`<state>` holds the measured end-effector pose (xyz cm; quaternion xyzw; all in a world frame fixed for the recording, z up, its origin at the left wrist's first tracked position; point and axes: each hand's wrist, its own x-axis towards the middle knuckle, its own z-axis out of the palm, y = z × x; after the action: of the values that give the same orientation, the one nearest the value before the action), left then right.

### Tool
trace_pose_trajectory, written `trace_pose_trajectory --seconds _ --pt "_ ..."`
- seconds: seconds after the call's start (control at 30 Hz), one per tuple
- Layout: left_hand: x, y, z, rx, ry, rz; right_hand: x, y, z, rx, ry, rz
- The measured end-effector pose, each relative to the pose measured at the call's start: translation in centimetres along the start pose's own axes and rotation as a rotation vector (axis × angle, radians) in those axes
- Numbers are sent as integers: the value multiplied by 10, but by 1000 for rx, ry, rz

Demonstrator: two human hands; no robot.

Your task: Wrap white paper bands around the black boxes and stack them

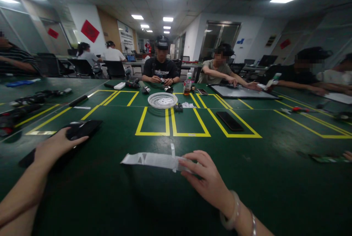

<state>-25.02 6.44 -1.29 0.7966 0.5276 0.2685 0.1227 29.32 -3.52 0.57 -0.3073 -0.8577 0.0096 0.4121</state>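
Nearest the camera: both forearms, the right forearm (251,221) wearing a pale bangle (233,212). Right hand (210,181) partly closed, fingertips grasping the right end of a whitish, semi-clear strip (156,160). Strip runs out leftward over the green table (247,181), near side of the yellow tape (152,133); a narrow pale band crosses it. Cannot tell whether it lies flat or is slightly raised.

Left hand (52,148) laid over a rounded black object (75,130) on a dark flat slab (95,124), thumb extended, not clenched. Finger undersides hidden; cannot tell if it grips or only rests.

Step in hand, as I judge it: handling the strip by one end. Strip looks light and limp; any move with it calls for a steady pinch and the free end kept from folding
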Motion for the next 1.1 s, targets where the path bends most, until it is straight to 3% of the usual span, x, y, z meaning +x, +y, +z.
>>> trace_pose_trajectory --seconds 0.07,0.1,0.13,0.2,0.3,0.43,0.53,0.63,0.8,0.9,1.0,1.1 --pt "12 23 10 226 119 -304 -1 4 0 -37 158 53" --pt "17 40 17 311 126 -409 -2 5 0 -56 221 82" --pt "22 59 24 337 68 -414 -3 6 -1 -71 273 110" --pt "30 102 42 327 -48 -277 -3 7 -1 -93 352 159" --pt "32 162 71 276 -116 -2 -4 6 0 -117 424 190" --pt "24 213 109 126 -226 196 -3 4 -1 -154 429 152" --pt "18 229 128 97 -290 253 -2 1 -2 -173 358 95" --pt "16 232 138 106 -313 282 -3 0 -2 -164 288 42" --pt "16 232 142 106 -298 306 -6 2 1 -133 201 11" --pt "14 236 140 139 -264 387 -7 3 3 -120 158 9" --pt "8 242 136 158 -139 564 -6 4 4 -104 79 27" --pt "0 245 130 189 139 676 -4 5 6 -74 -15 60"
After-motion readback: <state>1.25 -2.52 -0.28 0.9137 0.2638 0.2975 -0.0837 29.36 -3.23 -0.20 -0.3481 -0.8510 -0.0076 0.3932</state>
